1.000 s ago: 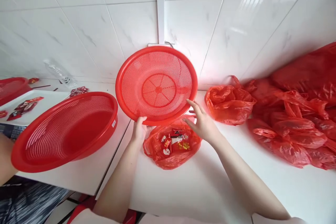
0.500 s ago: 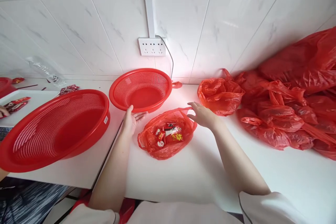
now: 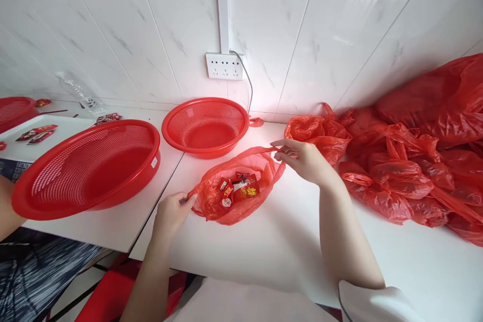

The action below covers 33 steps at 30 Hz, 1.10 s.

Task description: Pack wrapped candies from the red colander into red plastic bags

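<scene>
A thin red plastic bag (image 3: 264, 192) lies on the white table in front of me, its mouth stretched wide. Inside it are several small red packets (image 3: 245, 190) with yellow, white and black print. At the bag's left end, my left hand (image 3: 170, 214) pinches the edge between thumb and fingers. My right hand (image 3: 304, 161) grips the handle loop at the right end and holds it slightly raised. Behind the bag stands a red plastic basket (image 3: 211, 148) with mesh sides. A larger red basket (image 3: 149, 171) tilts up at the left.
Filled red bags (image 3: 403, 166) are heaped at the right, beside an open red bag (image 3: 320, 136). At the left, a white tray (image 3: 13, 133) holds packets, near a clear bottle (image 3: 81, 93). Another person's arm (image 3: 9, 206) shows at the left edge. A socket (image 3: 225, 66) is on the wall.
My left hand has come down from near the back basket and taken hold of the bag's left end. My right hand has closed on the handle, and the bag's mouth is stretched longer.
</scene>
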{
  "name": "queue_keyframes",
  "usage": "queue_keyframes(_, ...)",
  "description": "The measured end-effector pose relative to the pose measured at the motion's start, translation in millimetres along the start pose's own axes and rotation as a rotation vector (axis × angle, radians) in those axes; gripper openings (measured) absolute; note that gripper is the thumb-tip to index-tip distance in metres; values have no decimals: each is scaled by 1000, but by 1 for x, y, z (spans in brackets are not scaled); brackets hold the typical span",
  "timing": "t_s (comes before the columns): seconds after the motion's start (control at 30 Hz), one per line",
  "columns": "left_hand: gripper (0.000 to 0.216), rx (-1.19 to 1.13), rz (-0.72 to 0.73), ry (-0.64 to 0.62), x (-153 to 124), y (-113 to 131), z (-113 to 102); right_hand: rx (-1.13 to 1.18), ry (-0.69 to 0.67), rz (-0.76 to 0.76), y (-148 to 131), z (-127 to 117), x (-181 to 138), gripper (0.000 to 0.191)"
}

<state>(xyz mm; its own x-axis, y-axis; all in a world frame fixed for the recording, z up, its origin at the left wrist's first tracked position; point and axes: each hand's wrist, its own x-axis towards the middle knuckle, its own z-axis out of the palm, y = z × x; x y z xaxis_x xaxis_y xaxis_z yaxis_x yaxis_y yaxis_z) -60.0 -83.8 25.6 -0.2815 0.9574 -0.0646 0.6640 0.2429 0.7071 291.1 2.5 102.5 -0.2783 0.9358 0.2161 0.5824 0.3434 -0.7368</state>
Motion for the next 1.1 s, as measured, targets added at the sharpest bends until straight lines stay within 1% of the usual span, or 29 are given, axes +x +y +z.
queue_keyframes(0.07, 32, -219, -104, 1, -1, 1, -6, 29, 58, -28, -6, -8, -7, 32)
queue_keyframes(0.13, 32, -457, -188, -52, 2, 6, -13, 16, 105, -33, -10, -15, -13, 32)
queue_keyframes(0.17, 34, -532, -211, -81, 3, 9, -16, -8, 122, -26, -12, -18, -15, 31)
queue_keyframes(0.27, 36, -579, -214, -128, 7, 19, -21, -108, 142, 9, -14, -23, -21, 28)
queue_keyframes(0.3, 37, -580, -206, -132, 7, 22, -20, -137, 136, 17, -14, -25, -23, 28)
queue_keyframes(0.37, 34, -614, -156, -152, 7, 27, -18, -182, 77, 31, -11, -26, -26, 30)
queue_keyframes(0.5, 23, -679, 37, -284, 6, 36, -11, -249, -120, 100, -2, -28, -31, 38)
queue_keyframes(0.57, 19, -683, 87, -317, 6, 40, -8, -277, -154, 137, 1, -29, -33, 40)
queue_keyframes(0.6, 18, -692, 92, -319, 6, 43, -8, -278, -140, 133, 1, -30, -34, 38)
queue_keyframes(0.63, 17, -709, 89, -313, 7, 45, -7, -257, -92, 108, 0, -31, -34, 35)
queue_keyframes(0.67, 16, -732, 83, -294, 10, 49, -8, -210, -5, 61, -3, -32, -34, 31)
queue_keyframes(0.7, 15, -761, 80, -268, 13, 53, -8, -138, 117, -3, -6, -32, -34, 28)
queue_keyframes(0.77, 15, -836, 99, -181, 21, 63, -13, 36, 403, -133, -14, -33, -34, 24)
queue_keyframes(0.8, 16, -880, 128, -123, 25, 70, -17, 107, 526, -177, -18, -32, -35, 23)
queue_keyframes(0.83, 16, -919, 174, -64, 29, 77, -21, 149, 613, -201, -21, -32, -35, 22)
queue_keyframes(0.9, 14, -954, 320, 49, 35, 91, -32, 148, 693, -201, -24, -32, -36, 20)
queue_keyframes(0.97, 10, -902, 441, 81, 36, 105, -42, 80, 711, -178, -26, -32, -38, 18)
queue_keyframes(1.03, 15, -722, 509, 115, 30, 118, -45, -12, 743, -187, -29, -33, -39, 16)
queue_keyframes(1.07, 23, -585, 546, 176, 26, 124, -44, -63, 777, -215, -32, -32, -40, 15)
queue_keyframes(1.1, 31, -432, 601, 267, 21, 130, -41, -111, 808, -254, -35, -31, -40, 14)
